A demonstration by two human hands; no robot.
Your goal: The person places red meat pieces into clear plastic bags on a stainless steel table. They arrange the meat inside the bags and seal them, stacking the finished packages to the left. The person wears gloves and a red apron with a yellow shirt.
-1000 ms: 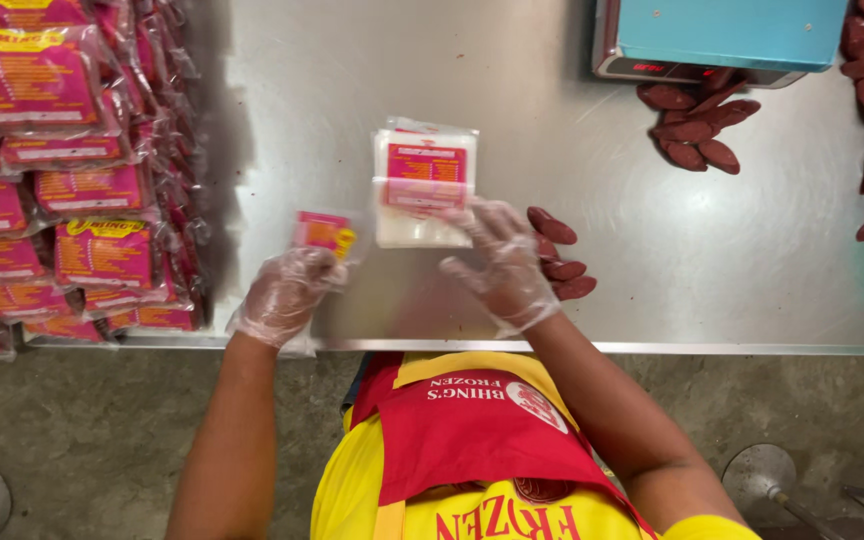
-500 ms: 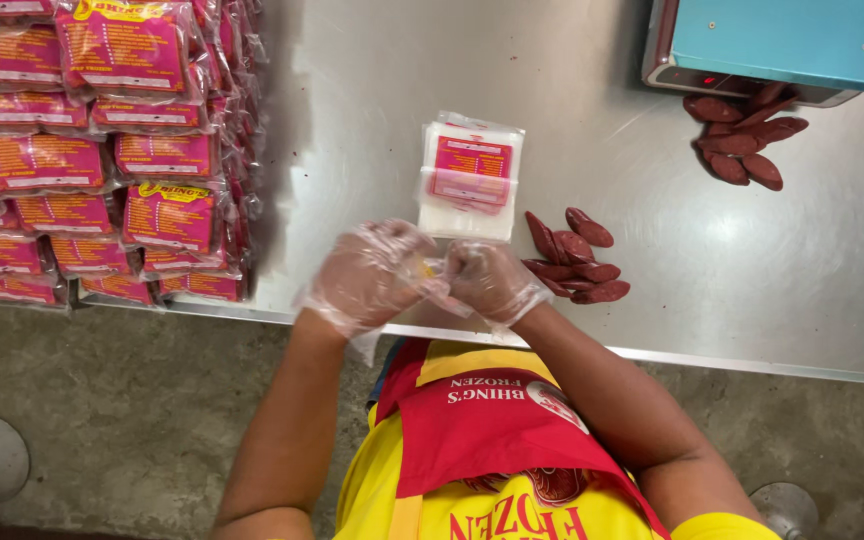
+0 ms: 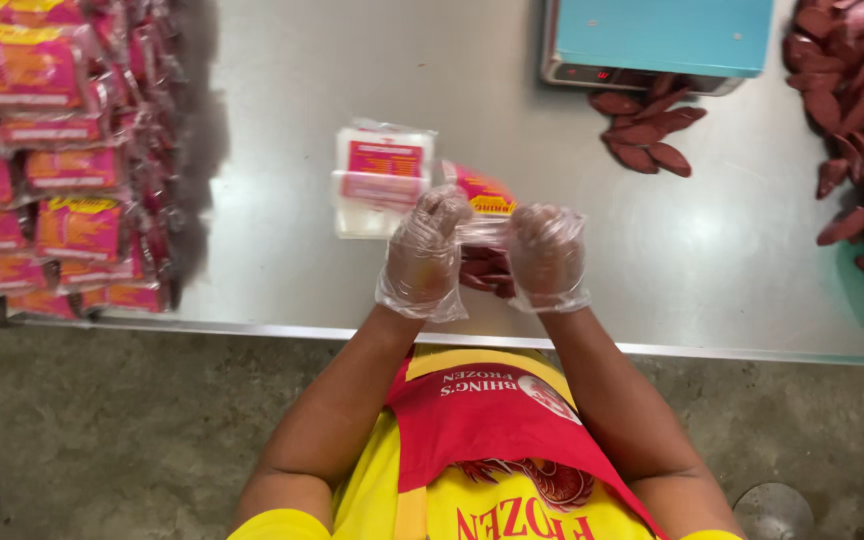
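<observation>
My left hand and my right hand both wear clear plastic gloves and together pinch a small clear bag with a pink and yellow label, held just above the steel table. A few dark red sausages lie on the table under and between my hands, partly hidden. Just beyond my left hand sits a small stack of empty labelled bags.
Filled pink packets are piled at the left of the table. A blue-topped scale stands at the back, with loose sausages in front of it and a larger heap at the right edge.
My left hand brought the small bag from the left to meet my right hand. Both hands now hold it over the sausages. The view has shifted.
</observation>
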